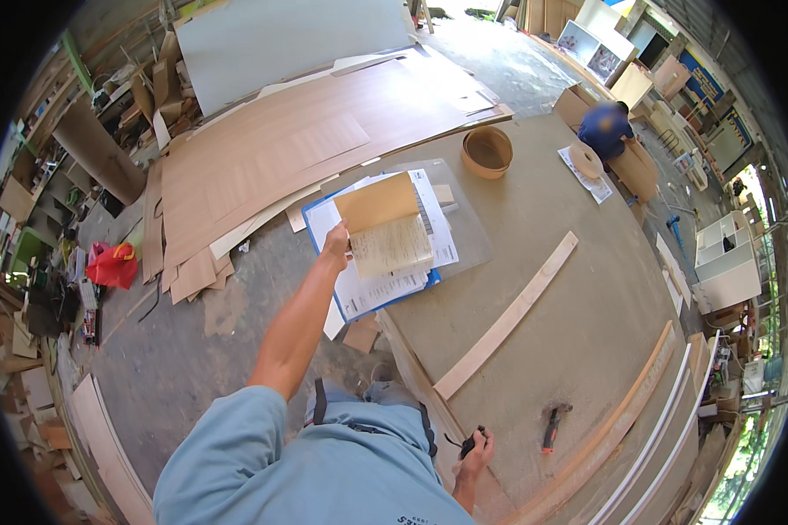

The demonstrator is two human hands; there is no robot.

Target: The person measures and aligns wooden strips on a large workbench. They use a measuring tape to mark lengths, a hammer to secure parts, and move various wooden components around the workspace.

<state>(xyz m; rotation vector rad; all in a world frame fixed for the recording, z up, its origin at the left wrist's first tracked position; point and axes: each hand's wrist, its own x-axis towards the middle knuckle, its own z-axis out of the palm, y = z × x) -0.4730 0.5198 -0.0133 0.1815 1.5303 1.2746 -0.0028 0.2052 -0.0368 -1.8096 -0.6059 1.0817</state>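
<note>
Head view, far left: One brown tube (pixel 101 149) leans among workshop clutter, with one red bag (pixel 112 266) below it.
Left hand (pixel 336 247): Fingers pinch an open notebook (pixel 392 249) at its left edge, beside the fold.
Notebook: One, tan-covered, spread above white papers (pixel 350 293) and one blue folder (pixel 433 278); whether it rests on them is unclear. It should prove light and floppy, its thin pages easily creased or torn. Best hold: the spine, cover and leaves together.
Papers: Several overlapping sheets, too layered to count, likely prone to sliding.
Right hand (pixel 477 457): Curled around one small black object (pixel 473 442), its kind too small to tell, held low by the worktable (pixel 525 227).
Brown coils: Two; the nearer coil (pixel 478 166) sits alone, the farther coil (pixel 585 159) on a printed sheet (pixel 597 187).
Pale wooden strip (pixel 508 315): One, lying diagonally across the worktable.
Hammer (pixel 550 431): One, red-and-black handled, untouched.
Co-worker (pixel 602 136): One person in blue, bent beyond the table's far edge.
</note>
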